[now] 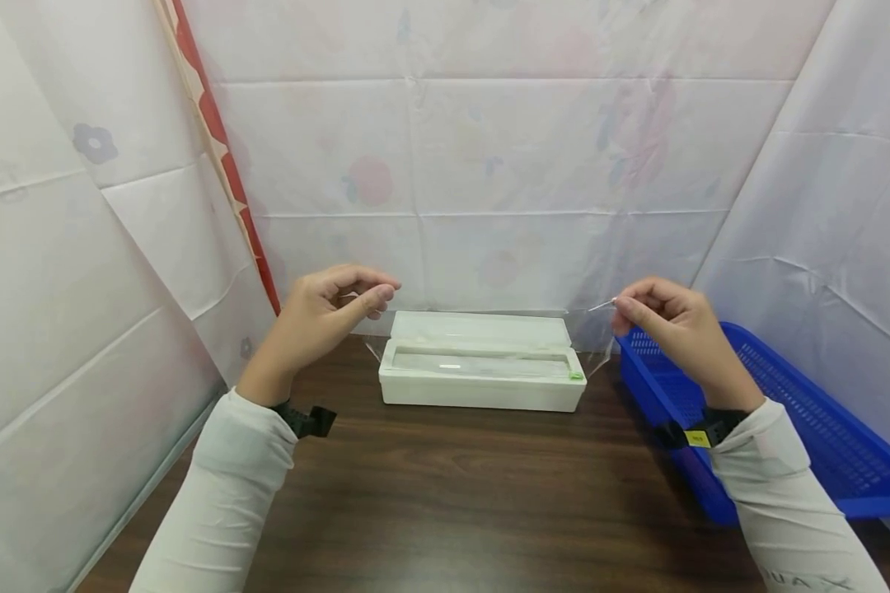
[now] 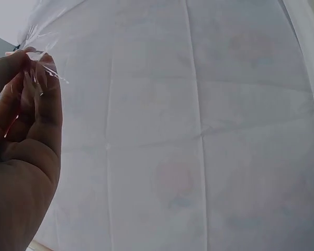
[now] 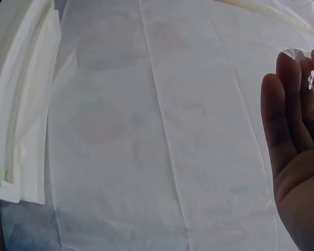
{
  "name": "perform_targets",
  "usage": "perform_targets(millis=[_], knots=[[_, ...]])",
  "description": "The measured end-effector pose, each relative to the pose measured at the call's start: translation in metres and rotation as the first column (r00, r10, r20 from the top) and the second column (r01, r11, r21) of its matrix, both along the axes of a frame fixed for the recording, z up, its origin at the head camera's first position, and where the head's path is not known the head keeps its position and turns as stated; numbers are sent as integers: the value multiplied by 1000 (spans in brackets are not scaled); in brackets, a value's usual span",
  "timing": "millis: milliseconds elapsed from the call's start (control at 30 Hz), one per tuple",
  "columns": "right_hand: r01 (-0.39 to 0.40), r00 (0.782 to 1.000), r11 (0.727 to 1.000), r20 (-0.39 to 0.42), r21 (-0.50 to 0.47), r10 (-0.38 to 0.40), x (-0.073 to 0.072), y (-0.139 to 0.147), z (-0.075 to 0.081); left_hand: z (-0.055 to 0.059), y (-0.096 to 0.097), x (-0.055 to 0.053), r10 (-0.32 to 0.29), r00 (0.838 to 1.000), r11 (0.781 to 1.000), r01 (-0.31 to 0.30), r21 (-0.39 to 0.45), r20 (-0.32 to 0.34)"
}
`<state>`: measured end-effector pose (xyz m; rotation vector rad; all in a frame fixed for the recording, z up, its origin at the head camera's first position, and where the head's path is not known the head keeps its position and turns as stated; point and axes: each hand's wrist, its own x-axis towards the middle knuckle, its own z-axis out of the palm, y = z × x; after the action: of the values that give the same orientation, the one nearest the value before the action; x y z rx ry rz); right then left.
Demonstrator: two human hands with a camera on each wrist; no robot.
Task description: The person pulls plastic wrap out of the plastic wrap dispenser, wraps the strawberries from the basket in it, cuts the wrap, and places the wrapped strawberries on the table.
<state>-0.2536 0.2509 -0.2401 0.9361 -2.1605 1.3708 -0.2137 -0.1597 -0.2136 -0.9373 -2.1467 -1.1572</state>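
Observation:
A white cling film dispenser box lies on the table with its lid tipped back and a green slider at its right end. Clear cling film runs from the box up towards both hands, hard to make out against the pale backdrop. To the box's upper left, my left hand pinches one corner of the film between thumb and fingers; the left wrist view shows crumpled film at the fingertips. On the other side, my right hand pinches the opposite corner. Both hands are raised above the box.
A blue perforated basket stands on the right, beneath my right forearm. Dark brown wood makes up the tabletop. White patterned cloth hangs behind and on both sides, with a red-edged strip at the back left.

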Motion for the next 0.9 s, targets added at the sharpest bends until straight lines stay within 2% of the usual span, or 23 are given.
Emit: perform_targets(millis=[100, 333, 600, 900], knots=[[24, 1000, 998, 3, 50, -24, 1, 2, -4, -3, 0, 1, 29, 999, 999, -28, -33, 32], [-17, 999, 995, 37, 100, 13, -1, 5, -13, -14, -2, -1, 51, 997, 997, -47, -61, 65], [-18, 993, 980, 117, 197, -5, -7, 8, -25, -51, -18, -32, 29, 992, 996, -17, -91, 124], [-87, 981, 965, 192, 249, 38, -8, 8, -43, -79, -24, -39, -15, 971, 994, 39, -98, 240]])
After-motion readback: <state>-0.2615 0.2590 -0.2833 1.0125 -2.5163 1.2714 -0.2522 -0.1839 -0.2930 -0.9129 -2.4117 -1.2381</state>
